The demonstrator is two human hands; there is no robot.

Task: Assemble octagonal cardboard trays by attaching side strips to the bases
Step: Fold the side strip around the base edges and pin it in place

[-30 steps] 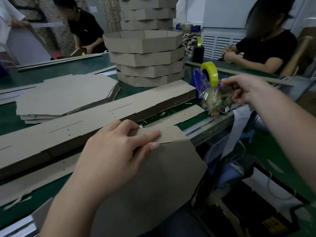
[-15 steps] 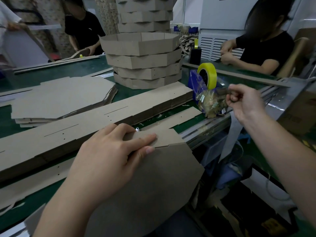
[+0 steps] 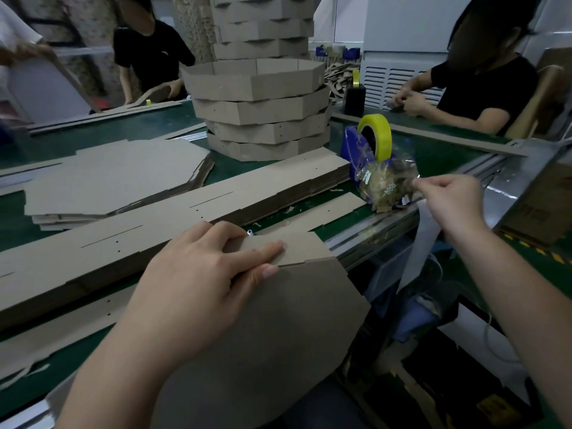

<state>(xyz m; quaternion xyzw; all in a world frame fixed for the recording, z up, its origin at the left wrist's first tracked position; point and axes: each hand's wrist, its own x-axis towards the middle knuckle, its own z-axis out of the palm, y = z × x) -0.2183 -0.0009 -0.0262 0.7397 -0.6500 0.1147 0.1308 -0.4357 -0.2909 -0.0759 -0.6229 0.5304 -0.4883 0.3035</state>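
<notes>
Strip pressed to base
Left hand point(image 3: 198, 283) lays straight fingers point(image 3: 263, 246) on the brown cardboard side strip point(image 3: 301, 246) and octagonal cardboard base point(image 3: 278, 329) at the bench point(image 3: 433, 156) edge; right hand point(image 3: 452, 205) pinches a barely visible tape end point(image 3: 414, 181).

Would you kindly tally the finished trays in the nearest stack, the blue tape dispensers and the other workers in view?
Finished octagonal brown cardboard trays, nearest stack: 4
Blue tape dispenser with yellow roll: 1
Other workers: 3
Total: 8
</notes>
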